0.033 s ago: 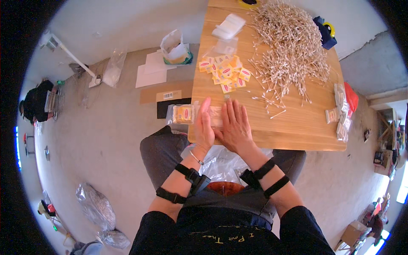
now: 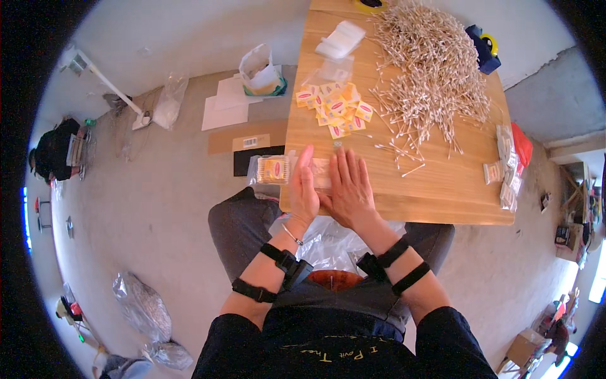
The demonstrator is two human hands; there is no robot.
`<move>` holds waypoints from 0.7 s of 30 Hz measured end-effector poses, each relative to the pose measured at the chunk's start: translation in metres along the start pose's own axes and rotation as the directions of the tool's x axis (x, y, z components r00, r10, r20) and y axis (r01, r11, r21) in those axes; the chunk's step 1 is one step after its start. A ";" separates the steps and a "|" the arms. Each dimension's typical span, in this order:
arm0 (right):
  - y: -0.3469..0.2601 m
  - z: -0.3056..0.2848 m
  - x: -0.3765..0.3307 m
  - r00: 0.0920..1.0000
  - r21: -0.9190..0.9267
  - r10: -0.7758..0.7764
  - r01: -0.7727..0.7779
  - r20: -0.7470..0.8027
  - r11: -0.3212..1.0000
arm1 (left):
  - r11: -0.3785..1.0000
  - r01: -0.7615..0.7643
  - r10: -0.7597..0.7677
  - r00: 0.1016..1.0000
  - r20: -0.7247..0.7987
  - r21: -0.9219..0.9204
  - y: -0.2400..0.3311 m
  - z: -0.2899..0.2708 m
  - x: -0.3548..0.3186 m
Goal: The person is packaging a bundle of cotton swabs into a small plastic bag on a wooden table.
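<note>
A clear plastic bag (image 2: 273,170) holding cotton swabs and a yellow-and-white label card lies at the table's near left corner, its filled end jutting past the edge. My left hand (image 2: 304,192) stands on its edge across the bag, just right of the swabs, with fingers straight. Flat beside it, my right hand (image 2: 349,192) presses on the clear end of the bag with fingers stretched out. The thumbs are close together. Beyond the hands is a loose heap of yellow-and-white label cards (image 2: 336,107). A large pile of cotton swabs (image 2: 429,69) covers the far right of the wooden table (image 2: 454,199).
Empty clear bags (image 2: 341,39) are stacked at the far left of the table. Filled swab packs (image 2: 507,167) lie at its right edge beside a red bag (image 2: 521,144). A tape dispenser (image 2: 485,49) stands behind the pile. Cardboard (image 2: 237,140) lies on the floor.
</note>
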State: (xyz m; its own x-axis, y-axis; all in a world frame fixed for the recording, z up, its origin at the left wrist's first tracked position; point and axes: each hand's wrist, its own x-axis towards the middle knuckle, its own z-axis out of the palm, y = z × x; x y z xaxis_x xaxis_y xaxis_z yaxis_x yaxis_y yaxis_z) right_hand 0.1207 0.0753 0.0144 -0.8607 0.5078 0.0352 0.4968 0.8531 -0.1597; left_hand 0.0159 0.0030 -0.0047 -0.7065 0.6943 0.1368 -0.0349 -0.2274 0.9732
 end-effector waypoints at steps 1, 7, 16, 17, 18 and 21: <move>-0.001 0.000 -0.002 1.000 0.000 -0.002 0.002 -0.001 1.000 | 1.000 0.005 -0.005 1.000 0.012 0.024 -0.001 -0.001 0.000; -0.002 0.001 -0.006 1.000 0.031 -0.001 0.000 0.023 1.000 | 0.998 -0.031 0.029 0.999 0.037 0.056 -0.005 -0.003 0.000; 0.011 -0.009 -0.002 0.996 0.097 -0.032 0.040 -0.080 0.995 | 0.997 -0.013 0.011 1.000 0.028 0.072 0.000 -0.002 0.000; 0.014 -0.015 -0.003 0.994 0.155 -0.038 0.054 -0.102 0.986 | 0.997 -0.010 0.008 1.000 0.018 0.075 0.001 -0.002 -0.001; 0.017 -0.020 -0.004 0.991 0.209 -0.038 0.064 -0.125 0.976 | 0.997 -0.007 0.005 1.000 0.019 0.073 0.001 -0.003 -0.001; 0.023 -0.020 -0.003 0.992 0.223 -0.057 0.081 -0.112 0.971 | 0.994 -0.027 0.021 0.998 0.063 0.104 0.000 -0.004 0.001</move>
State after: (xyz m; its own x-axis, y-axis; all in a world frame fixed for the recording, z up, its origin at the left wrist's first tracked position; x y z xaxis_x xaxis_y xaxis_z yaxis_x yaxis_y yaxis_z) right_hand 0.1371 0.0957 0.0300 -0.8696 0.4690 0.1545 0.3884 0.8429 -0.3725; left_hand 0.0122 0.0007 -0.0050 -0.6612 0.7310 0.1684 0.0577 -0.1743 0.9830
